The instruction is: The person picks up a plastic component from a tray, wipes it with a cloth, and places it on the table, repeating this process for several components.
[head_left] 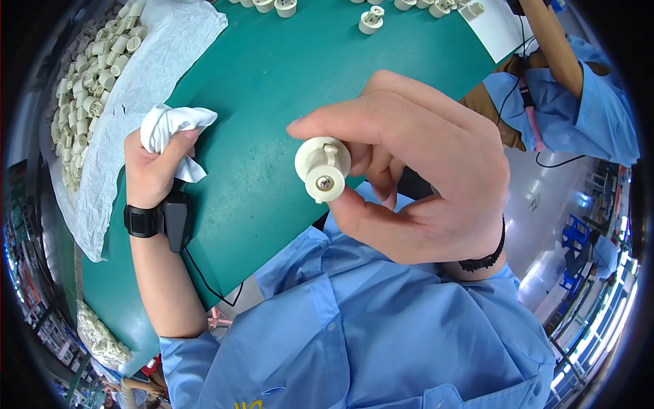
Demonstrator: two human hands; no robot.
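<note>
Close in front of me, my right hand [436, 170] pinches a cream stepped round part [325, 162] between thumb and fingers. The part has a wide base, a narrower round end with a metal screw at its centre, and a small notch on one side. Further left, my left hand [151, 167] is closed around a crumpled white cloth [170, 126] over the green tabletop [245, 136]. The two hands are apart. Whether the part is plastic or ceramic cannot be told.
A heap of similar cream parts [92, 85] lies on a white plastic sheet [146, 82] at the left. Several more stand along the far edge, one [371, 20] set nearer. A co-worker's arm [555, 48] and a white paper [494, 31] are at far right. A filled bag [99, 334] sits lower left.
</note>
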